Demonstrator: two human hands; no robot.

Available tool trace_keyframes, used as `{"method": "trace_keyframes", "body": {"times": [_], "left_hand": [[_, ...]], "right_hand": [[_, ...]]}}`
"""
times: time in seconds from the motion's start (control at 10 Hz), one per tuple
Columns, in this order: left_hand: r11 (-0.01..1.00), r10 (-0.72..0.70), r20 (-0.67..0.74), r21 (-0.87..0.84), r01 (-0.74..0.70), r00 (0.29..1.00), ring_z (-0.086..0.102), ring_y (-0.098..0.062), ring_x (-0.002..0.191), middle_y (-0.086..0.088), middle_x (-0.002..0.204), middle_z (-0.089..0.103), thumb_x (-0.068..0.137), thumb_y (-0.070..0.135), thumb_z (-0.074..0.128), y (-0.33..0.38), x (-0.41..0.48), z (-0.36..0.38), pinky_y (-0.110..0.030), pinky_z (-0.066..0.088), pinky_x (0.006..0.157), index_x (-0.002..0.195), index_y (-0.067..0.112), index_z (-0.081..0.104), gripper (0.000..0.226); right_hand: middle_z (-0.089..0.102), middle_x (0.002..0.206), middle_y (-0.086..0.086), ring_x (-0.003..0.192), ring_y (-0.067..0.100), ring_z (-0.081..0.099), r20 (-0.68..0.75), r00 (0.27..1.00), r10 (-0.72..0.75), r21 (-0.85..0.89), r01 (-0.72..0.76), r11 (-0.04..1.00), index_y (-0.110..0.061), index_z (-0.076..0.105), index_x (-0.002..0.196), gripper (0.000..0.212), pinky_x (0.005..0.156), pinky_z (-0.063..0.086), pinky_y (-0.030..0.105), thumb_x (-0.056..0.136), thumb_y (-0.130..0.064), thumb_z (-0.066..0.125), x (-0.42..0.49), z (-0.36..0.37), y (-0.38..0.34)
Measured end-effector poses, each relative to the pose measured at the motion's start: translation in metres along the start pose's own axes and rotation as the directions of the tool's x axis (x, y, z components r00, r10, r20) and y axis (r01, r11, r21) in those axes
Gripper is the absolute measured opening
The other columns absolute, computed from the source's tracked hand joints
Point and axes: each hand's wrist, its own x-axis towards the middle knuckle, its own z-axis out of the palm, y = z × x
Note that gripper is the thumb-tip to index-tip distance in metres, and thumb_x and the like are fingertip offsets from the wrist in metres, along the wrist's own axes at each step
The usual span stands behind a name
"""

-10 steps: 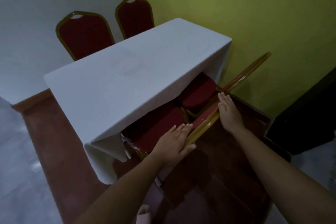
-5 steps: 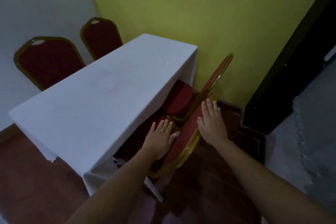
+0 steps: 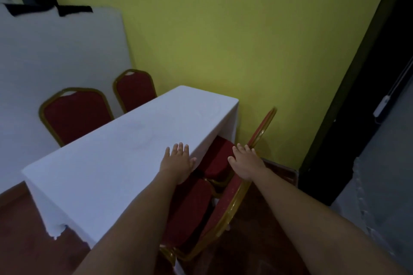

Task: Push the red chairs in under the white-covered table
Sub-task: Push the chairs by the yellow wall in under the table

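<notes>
A long bench covered by a plain white cloth (image 3: 125, 163) runs from the lower left of the frame toward the yellow wall (image 3: 223, 40) at upper centre. Along its near edge, two red-cushioned chairs with gold metal frames are seen: the nearer chair (image 3: 225, 212) at lower centre and the farther chair (image 3: 261, 129) beside the wall, both with seats partly tucked under the cloth's overhang, their backrests leaning away to the right. The left hand (image 3: 177, 164) is laid flat and open, fingers spread, on the bench edge, gripping nothing, probably as a brace. The right hand (image 3: 245, 164) is held open and flat above the nearer chair's backrest top; whether it presses on the frame cannot be told. Two more red chairs, a left one (image 3: 76, 116) and a right one (image 3: 136, 89), stand at the far side, backs upright against the bench.
</notes>
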Motion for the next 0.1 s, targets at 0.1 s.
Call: {"method": "trace_keyframes", "body": {"times": [0.1], "left_hand": [[1.0,0.022,-0.036,0.002,-0.022,0.999,-0.003,-0.027,0.146,-0.015,0.159,-0.001,0.101,0.043,0.011,-0.0021,0.0103,-0.0293,-0.046,0.001,0.119,0.149,0.005,-0.001,0.062]], "right_hand": [[0.006,0.16,0.01,0.146,0.03,0.005,-0.044,0.999,0.001,-0.042,-0.003,0.999,-0.009,0.014,0.15,0.06,0.117,0.005,0.048,0.099,-0.039,0.02,0.0143,-0.0262,-0.0058]]}}
